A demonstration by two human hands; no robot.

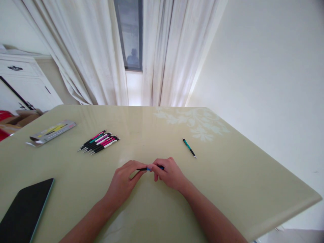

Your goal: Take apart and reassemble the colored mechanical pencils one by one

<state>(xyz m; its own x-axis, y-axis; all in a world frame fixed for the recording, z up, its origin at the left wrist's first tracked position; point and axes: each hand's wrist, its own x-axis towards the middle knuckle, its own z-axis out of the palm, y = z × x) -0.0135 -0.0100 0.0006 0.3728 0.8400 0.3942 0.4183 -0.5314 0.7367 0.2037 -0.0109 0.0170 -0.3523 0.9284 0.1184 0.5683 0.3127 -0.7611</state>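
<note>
Both hands meet over the middle of the table, holding one blue and black pen (149, 169) level between them. My left hand (128, 174) pinches its black front part between thumb and fingers, the tip pointing left. Around the other end, my right hand (165, 172) has its thumb and fingers closed, hiding part of the barrel. A green and black pen (189, 147) lies alone beyond my right hand. To the far left of my hands, several pens (98, 142) in pink, white, green and black lie side by side in a group.
An opened cardboard pen box (53, 132) lies at the table's left. Nearer me is a dark flat tablet-like object (26, 211). The pale green table (227, 182) has its right edge by a white wall. Curtains (91, 54) and a white cabinet (22, 79) stand behind.
</note>
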